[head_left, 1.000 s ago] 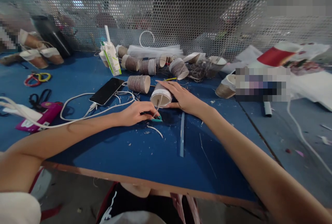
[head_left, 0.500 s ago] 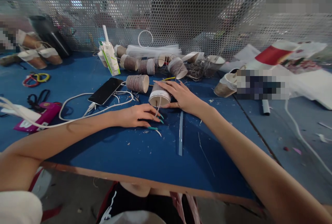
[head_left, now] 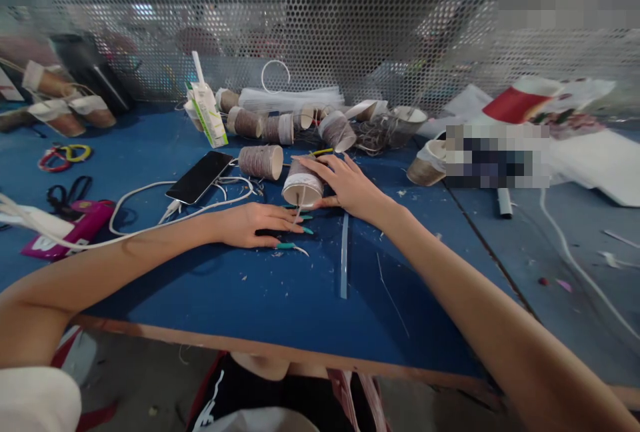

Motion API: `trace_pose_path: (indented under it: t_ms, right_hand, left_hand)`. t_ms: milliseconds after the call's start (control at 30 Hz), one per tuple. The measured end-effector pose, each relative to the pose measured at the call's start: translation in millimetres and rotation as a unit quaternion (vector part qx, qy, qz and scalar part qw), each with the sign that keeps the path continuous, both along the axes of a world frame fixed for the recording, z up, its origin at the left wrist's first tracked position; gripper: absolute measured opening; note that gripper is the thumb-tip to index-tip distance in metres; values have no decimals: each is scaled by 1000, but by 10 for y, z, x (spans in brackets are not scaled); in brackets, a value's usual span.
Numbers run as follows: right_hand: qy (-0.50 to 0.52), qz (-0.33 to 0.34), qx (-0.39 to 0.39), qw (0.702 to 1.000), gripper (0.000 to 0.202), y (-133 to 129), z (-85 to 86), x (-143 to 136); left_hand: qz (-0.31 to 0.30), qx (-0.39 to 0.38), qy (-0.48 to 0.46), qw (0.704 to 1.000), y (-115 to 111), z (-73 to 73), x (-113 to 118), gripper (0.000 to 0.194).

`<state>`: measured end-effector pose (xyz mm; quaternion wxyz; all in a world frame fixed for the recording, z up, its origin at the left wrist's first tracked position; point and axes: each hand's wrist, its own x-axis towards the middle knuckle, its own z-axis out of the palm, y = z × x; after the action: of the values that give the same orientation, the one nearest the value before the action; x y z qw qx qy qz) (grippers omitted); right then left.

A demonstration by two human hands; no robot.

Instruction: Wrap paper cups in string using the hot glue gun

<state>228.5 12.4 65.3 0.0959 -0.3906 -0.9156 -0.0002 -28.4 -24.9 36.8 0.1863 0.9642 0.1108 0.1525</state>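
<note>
A paper cup wrapped in grey-brown cord [head_left: 303,187] lies on its side on the blue table, its open mouth facing me. My right hand [head_left: 345,185] holds it from the right, fingers over the top and thumb by the rim. A pale strand [head_left: 299,204] comes out of the cup's mouth and runs down to my left hand [head_left: 260,224]. That hand is low over the table, its fingers drawn close around the strand. Just left of the cup is another wrapped cup [head_left: 261,162]. A clear flat strip [head_left: 345,255] lies below my right hand.
A black phone [head_left: 200,177] with a white cable is at left, near a purple pouch [head_left: 67,229] and scissors [head_left: 65,155]. Several wrapped cups, a drink carton [head_left: 207,112] and pale strips [head_left: 293,99] line the mesh screen. Another cup [head_left: 429,162] stands right.
The whole view has shifted slightly. My left hand's fingers have tipped flatter by the strand's end; my right hand stays on the cup.
</note>
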Motion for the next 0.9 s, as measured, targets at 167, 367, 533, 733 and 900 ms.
trace_pose_path:
  t_ms: [167, 367, 533, 733, 900]
  right_hand:
    - [4, 0, -5, 1000, 82, 11, -7, 10]
    - [12, 4, -16, 1000, 82, 30, -26, 19]
    - [9, 4, -22, 1000, 82, 29, -17, 17]
    - [3, -4, -26, 1000, 81, 6, 3, 4]
    - [5, 1, -26, 1000, 82, 8, 0, 16]
  left_hand:
    - [4, -77, -1, 997, -3, 59, -15, 39]
    - [29, -18, -12, 999, 37, 27, -13, 41]
    - [0, 73, 33, 997, 71, 30, -19, 30]
    - [62, 303, 21, 951, 46, -22, -107, 35]
    - [99, 376, 29, 921, 28, -59, -162, 40]
